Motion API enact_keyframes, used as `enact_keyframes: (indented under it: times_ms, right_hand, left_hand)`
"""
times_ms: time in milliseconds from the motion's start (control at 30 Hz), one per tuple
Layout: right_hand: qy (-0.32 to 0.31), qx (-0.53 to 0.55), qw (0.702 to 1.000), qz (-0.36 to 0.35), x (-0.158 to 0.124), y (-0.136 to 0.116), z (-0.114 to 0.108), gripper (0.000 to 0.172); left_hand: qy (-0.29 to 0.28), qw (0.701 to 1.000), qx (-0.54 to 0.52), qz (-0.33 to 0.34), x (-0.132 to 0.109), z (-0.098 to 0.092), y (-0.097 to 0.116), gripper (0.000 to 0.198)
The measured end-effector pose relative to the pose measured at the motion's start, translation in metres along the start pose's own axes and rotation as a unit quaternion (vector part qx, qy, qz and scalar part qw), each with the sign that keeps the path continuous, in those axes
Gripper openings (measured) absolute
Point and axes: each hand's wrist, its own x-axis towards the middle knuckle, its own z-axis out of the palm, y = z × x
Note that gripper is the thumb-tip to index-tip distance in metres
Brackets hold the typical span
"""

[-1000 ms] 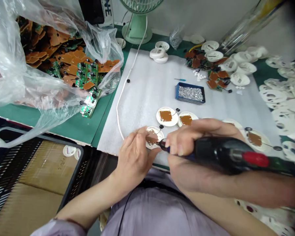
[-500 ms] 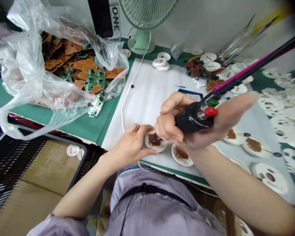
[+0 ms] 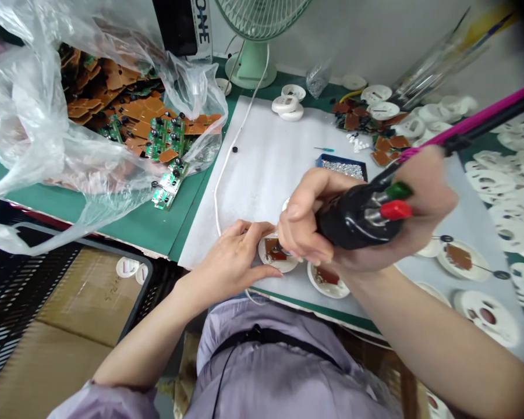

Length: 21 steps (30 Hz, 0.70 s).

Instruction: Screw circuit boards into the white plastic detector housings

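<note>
My right hand is wrapped round a black electric screwdriver with a red and a green terminal at its back end. The tip points down to the left at a white round plastic housing with a brown circuit board in it. My left hand grips that housing, thumb on the near side and fingers on the far side. Where the tip meets the board is too small to make out. Partly beneath my right hand lies a second white housing, also with a brown board.
A clear plastic bag of circuit boards lies on the left. Behind my hands are a blue tray of small screws and a small teal screwdriver. White housings spread over the right side. A green fan stands at the back.
The electric screwdriver's back end has swung right and slightly down, my right hand turning with it. Its tip stays over the same housing, and my left hand keeps its hold. The view has shifted slightly.
</note>
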Motion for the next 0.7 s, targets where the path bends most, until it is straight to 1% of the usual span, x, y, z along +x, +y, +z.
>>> enact_keyframes:
  times_ms: [33, 100, 200, 233, 300, 367, 433, 467, 533, 567, 600, 700]
  right_hand:
    - [-0.023, 0.004, 1.0, -0.016, 0.001, -0.001, 0.0, 0.053]
    - [-0.04, 0.013, 0.998, -0.04, 0.003, 0.001, -0.003, 0.049]
    - [-0.063, 0.025, 0.992, -0.104, 0.004, 0.007, -0.01, 0.057]
    - [-0.084, 0.029, 0.988, -0.123, 0.003, 0.008, -0.013, 0.06]
    - [-0.107, 0.029, 0.986, -0.124, 0.001, 0.009, -0.017, 0.063]
    - [-0.11, 0.026, 0.988, -0.107, 0.0, 0.006, -0.02, 0.066]
    - [-0.117, 0.015, 0.99, -0.073, 0.001, 0.003, -0.02, 0.068]
    - [-0.13, 0.009, 0.989, -0.063, 0.002, 0.002, -0.019, 0.068]
    - [-0.163, 0.003, 0.985, -0.063, 0.006, 0.001, -0.018, 0.065]
    - [-0.172, 0.006, 0.982, -0.074, 0.007, 0.002, -0.017, 0.065]
    - [-0.17, 0.011, 0.982, -0.086, 0.008, 0.003, -0.016, 0.066]
    - [-0.12, 0.025, 0.988, -0.098, 0.007, 0.007, -0.012, 0.068]
  left_hand:
    - [0.001, 1.0, -0.001, 0.004, 0.0, 0.001, -0.001, 0.055]
    - [0.004, 1.0, 0.004, 0.007, -0.001, 0.002, -0.002, 0.055]
    - [0.004, 1.0, 0.009, -0.004, -0.001, 0.001, -0.001, 0.056]
    - [0.0, 1.0, 0.009, -0.008, 0.0, 0.001, 0.0, 0.056]
    - [-0.009, 1.0, 0.008, -0.015, 0.0, 0.0, 0.001, 0.056]
    - [-0.014, 1.0, 0.009, -0.018, 0.0, -0.001, 0.001, 0.057]
    - [-0.015, 1.0, 0.011, -0.016, 0.0, 0.0, 0.0, 0.059]
    - [-0.016, 1.0, 0.013, -0.014, 0.0, 0.0, -0.001, 0.059]
    - [-0.019, 1.0, 0.014, -0.012, -0.001, 0.001, -0.002, 0.058]
    - [-0.019, 1.0, 0.015, -0.012, -0.001, 0.001, -0.003, 0.057]
    - [-0.018, 1.0, 0.016, -0.011, -0.001, 0.002, -0.003, 0.057]
    - [0.0, 1.0, 0.019, 0.003, -0.001, 0.002, -0.003, 0.056]
